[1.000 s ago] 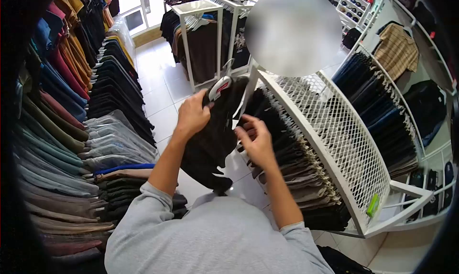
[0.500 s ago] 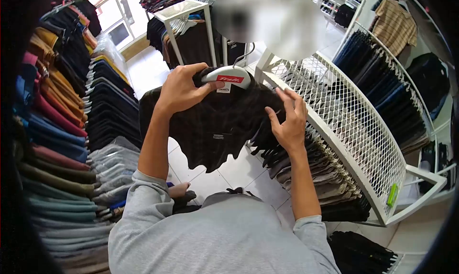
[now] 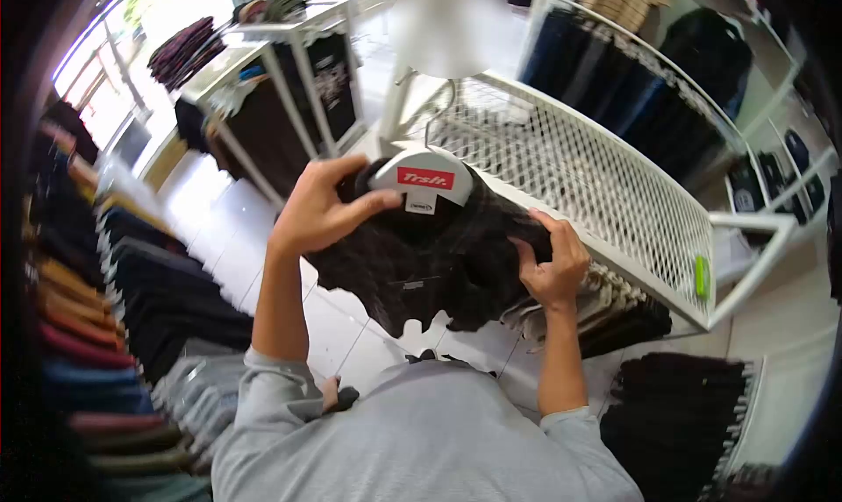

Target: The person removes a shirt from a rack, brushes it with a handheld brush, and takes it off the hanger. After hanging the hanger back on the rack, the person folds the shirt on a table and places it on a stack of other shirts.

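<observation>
A dark garment (image 3: 421, 270) hangs from a white hanger (image 3: 423, 181) with a red label and a metal hook. My left hand (image 3: 317, 208) grips the hanger's left end and the garment's shoulder. My right hand (image 3: 553, 261) pinches the garment's right edge, close to the white mesh rack (image 3: 605, 204). The garment is held up in front of me, between the two hands, its lower hem hanging ragged above the floor.
Dark and grey clothes (image 3: 605, 305) hang packed under the mesh rack. Rows of hung clothes (image 3: 96, 309) line the left side. A white stand (image 3: 289, 90) with dark shirts is ahead. White floor tiles (image 3: 228, 239) run between. More dark clothes (image 3: 684, 414) lie lower right.
The garment came off the rack and was turned to face me. My right hand went from flat against it to gripping its right edge. The view swung right and tilted.
</observation>
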Demonstrator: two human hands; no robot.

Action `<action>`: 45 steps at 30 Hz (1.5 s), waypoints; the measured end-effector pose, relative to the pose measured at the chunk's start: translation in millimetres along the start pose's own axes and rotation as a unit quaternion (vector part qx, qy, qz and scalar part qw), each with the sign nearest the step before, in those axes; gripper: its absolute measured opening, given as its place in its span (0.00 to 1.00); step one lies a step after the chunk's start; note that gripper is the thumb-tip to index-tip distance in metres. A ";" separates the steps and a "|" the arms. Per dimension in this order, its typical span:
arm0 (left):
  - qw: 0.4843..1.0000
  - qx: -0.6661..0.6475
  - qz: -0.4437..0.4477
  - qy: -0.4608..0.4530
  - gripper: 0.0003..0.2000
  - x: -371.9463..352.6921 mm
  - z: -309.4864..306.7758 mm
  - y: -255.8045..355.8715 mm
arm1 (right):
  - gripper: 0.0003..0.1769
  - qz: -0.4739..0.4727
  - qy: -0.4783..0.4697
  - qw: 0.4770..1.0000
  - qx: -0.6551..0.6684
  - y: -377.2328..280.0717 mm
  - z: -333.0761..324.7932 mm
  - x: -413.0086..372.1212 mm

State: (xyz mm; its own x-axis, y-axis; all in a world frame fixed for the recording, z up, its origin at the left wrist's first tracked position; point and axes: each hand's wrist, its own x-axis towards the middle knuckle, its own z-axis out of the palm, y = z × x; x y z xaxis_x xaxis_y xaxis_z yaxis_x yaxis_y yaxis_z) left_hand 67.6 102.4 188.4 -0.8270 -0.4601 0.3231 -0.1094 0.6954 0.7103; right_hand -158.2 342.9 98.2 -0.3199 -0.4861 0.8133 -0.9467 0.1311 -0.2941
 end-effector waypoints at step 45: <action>0.965 0.226 0.116 -0.069 0.25 433.6 350.9 -73.0 | 0.36 0.303 -0.262 0.911 -0.095 484.0 11.8 144.6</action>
State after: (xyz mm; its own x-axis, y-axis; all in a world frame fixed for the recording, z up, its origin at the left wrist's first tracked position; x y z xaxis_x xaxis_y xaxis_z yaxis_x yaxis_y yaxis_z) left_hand -476.5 45.9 57.2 -0.9204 -0.2071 0.3317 -0.1161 0.9547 0.2740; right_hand -662.2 325.9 67.5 -0.7724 -0.6135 0.1644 -0.6068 0.6363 -0.4764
